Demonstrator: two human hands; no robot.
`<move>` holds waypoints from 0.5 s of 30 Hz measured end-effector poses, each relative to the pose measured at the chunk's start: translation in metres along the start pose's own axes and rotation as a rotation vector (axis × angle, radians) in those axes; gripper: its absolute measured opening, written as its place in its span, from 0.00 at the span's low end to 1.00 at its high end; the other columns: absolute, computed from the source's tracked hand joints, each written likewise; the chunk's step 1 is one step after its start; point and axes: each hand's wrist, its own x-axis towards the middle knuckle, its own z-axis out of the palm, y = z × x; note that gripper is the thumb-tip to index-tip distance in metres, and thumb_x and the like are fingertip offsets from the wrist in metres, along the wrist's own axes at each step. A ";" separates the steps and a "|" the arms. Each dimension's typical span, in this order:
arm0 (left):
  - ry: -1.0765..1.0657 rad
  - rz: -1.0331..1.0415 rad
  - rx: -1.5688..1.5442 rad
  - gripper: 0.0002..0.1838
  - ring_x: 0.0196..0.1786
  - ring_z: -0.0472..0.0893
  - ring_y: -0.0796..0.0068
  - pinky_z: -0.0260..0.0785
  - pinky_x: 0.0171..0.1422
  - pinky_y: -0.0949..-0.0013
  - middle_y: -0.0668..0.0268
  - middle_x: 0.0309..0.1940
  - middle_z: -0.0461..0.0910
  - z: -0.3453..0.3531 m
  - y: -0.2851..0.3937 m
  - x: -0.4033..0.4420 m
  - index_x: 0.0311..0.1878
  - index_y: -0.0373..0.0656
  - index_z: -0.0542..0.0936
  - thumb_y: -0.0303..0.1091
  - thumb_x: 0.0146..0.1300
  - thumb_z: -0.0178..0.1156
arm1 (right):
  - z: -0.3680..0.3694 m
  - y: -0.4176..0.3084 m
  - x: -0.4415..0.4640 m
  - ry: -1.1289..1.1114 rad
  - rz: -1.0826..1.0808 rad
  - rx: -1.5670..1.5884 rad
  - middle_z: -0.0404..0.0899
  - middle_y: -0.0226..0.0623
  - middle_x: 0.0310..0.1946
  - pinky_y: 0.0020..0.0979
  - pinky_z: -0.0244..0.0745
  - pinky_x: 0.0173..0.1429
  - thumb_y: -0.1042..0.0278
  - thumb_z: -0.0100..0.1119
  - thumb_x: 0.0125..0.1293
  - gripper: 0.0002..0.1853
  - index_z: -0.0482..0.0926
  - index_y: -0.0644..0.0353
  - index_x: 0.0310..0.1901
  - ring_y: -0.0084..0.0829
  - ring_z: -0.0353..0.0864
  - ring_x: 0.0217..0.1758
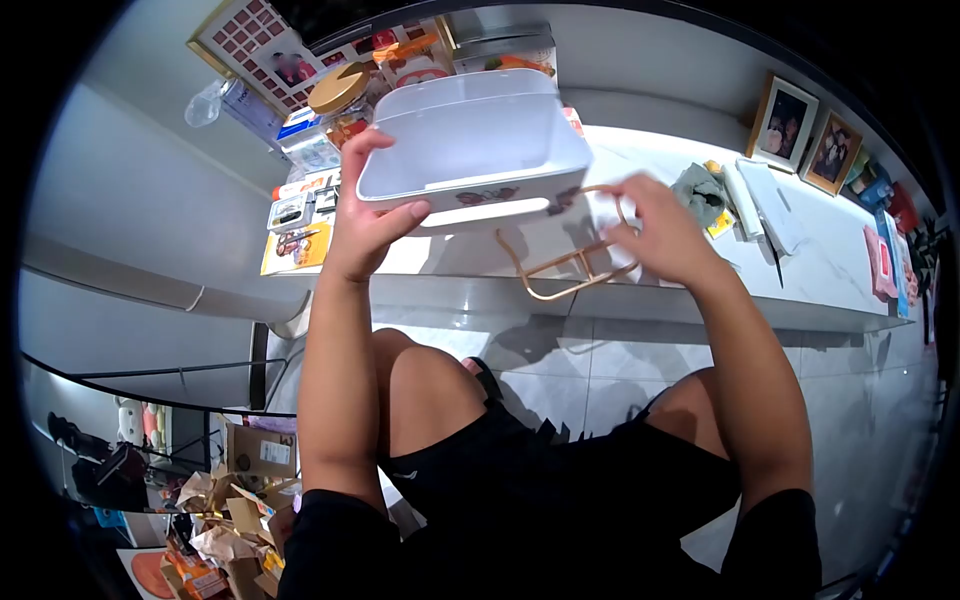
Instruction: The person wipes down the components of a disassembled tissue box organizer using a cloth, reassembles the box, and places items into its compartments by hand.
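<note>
My left hand [372, 205] grips a white plastic box [470, 140] by its left end, thumb along the near wall and fingers round the side. The box is tilted with its hollow inside facing me. Its near wall carries a dark printed pattern and a long slot; it may be a tissue box. My right hand [655, 225], slightly blurred, is closed on a gold wire stand [570, 270] at the right of the box. Bent legs and crossbars of the stand hang below the hand. Whether the stand touches the box, I cannot tell.
A white marble-look counter [660, 150] runs behind my hands. At left stand a gold-lidded jar [340, 90] and scissors [296, 240] on a yellow packet. At right lie a grey-green cloth [699, 195], a white roll [741, 200] and framed photos [784, 122]. Cardboard boxes [262, 450] sit at lower left.
</note>
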 end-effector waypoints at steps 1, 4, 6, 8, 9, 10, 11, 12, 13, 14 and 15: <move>0.003 0.008 0.003 0.46 0.67 0.76 0.62 0.77 0.65 0.61 0.62 0.65 0.70 -0.004 0.000 0.000 0.69 0.54 0.66 0.39 0.49 0.83 | 0.001 0.001 -0.009 -0.101 -0.221 -0.497 0.82 0.41 0.59 0.43 0.75 0.61 0.52 0.66 0.73 0.21 0.86 0.52 0.61 0.41 0.79 0.56; 0.071 -0.004 0.059 0.45 0.69 0.75 0.61 0.75 0.69 0.59 0.62 0.67 0.68 -0.014 -0.009 -0.005 0.68 0.55 0.66 0.38 0.51 0.83 | 0.012 0.000 -0.027 -0.276 -0.313 -0.590 0.84 0.38 0.51 0.42 0.73 0.62 0.63 0.74 0.65 0.10 0.90 0.52 0.46 0.42 0.79 0.56; 0.034 0.009 0.126 0.45 0.72 0.73 0.60 0.73 0.73 0.57 0.61 0.69 0.67 -0.012 -0.013 -0.008 0.68 0.54 0.66 0.39 0.51 0.84 | 0.013 -0.006 -0.024 -0.299 -0.281 -0.655 0.85 0.36 0.48 0.42 0.73 0.62 0.65 0.74 0.65 0.09 0.90 0.52 0.45 0.41 0.79 0.56; -0.051 0.109 0.356 0.45 0.79 0.66 0.54 0.63 0.82 0.52 0.58 0.74 0.63 -0.021 -0.026 -0.004 0.67 0.52 0.67 0.42 0.51 0.85 | 0.004 -0.013 -0.025 -0.277 -0.294 -0.687 0.86 0.31 0.38 0.43 0.72 0.62 0.64 0.75 0.64 0.07 0.89 0.52 0.42 0.40 0.80 0.54; -0.074 0.124 0.347 0.44 0.81 0.64 0.53 0.58 0.85 0.51 0.56 0.76 0.62 -0.015 -0.021 -0.004 0.67 0.51 0.68 0.41 0.50 0.85 | -0.009 -0.024 -0.031 -0.273 -0.297 -0.692 0.86 0.31 0.38 0.43 0.72 0.62 0.64 0.75 0.64 0.07 0.89 0.52 0.42 0.40 0.80 0.54; -0.084 0.121 0.369 0.44 0.80 0.64 0.53 0.59 0.85 0.52 0.56 0.76 0.61 -0.014 -0.024 -0.002 0.67 0.52 0.67 0.41 0.51 0.85 | -0.026 -0.041 -0.040 -0.238 -0.269 -0.576 0.85 0.32 0.37 0.44 0.72 0.62 0.64 0.75 0.64 0.07 0.88 0.53 0.41 0.40 0.80 0.52; -0.093 0.115 0.390 0.44 0.80 0.64 0.54 0.60 0.84 0.52 0.56 0.76 0.60 -0.014 -0.027 -0.002 0.67 0.52 0.66 0.41 0.52 0.85 | -0.043 -0.057 -0.051 -0.207 -0.242 -0.459 0.85 0.33 0.36 0.44 0.71 0.62 0.64 0.75 0.64 0.07 0.87 0.53 0.40 0.41 0.80 0.50; -0.086 0.111 0.389 0.44 0.80 0.64 0.54 0.60 0.84 0.52 0.56 0.76 0.60 -0.009 -0.027 -0.004 0.67 0.52 0.66 0.41 0.52 0.85 | -0.060 -0.068 -0.064 -0.173 -0.238 -0.433 0.84 0.34 0.36 0.43 0.72 0.60 0.65 0.75 0.65 0.07 0.86 0.55 0.39 0.40 0.80 0.48; -0.091 0.049 0.279 0.43 0.79 0.64 0.54 0.61 0.83 0.52 0.57 0.74 0.59 -0.001 -0.027 -0.005 0.66 0.52 0.65 0.41 0.54 0.85 | -0.077 -0.077 -0.077 -0.138 -0.232 -0.406 0.83 0.34 0.36 0.42 0.73 0.58 0.66 0.75 0.66 0.08 0.84 0.56 0.38 0.39 0.80 0.45; -0.100 -0.013 0.167 0.42 0.78 0.65 0.54 0.63 0.82 0.52 0.57 0.73 0.59 0.007 -0.028 -0.006 0.65 0.53 0.63 0.41 0.56 0.84 | -0.093 -0.085 -0.088 -0.115 -0.175 -0.320 0.82 0.35 0.36 0.39 0.74 0.56 0.67 0.75 0.66 0.08 0.84 0.57 0.38 0.36 0.79 0.44; -0.103 -0.018 0.161 0.42 0.78 0.65 0.54 0.63 0.82 0.52 0.57 0.73 0.59 0.013 -0.033 -0.008 0.65 0.53 0.63 0.41 0.56 0.84 | -0.106 -0.091 -0.097 -0.088 -0.115 -0.234 0.81 0.35 0.36 0.36 0.74 0.53 0.68 0.74 0.66 0.08 0.83 0.58 0.39 0.33 0.79 0.42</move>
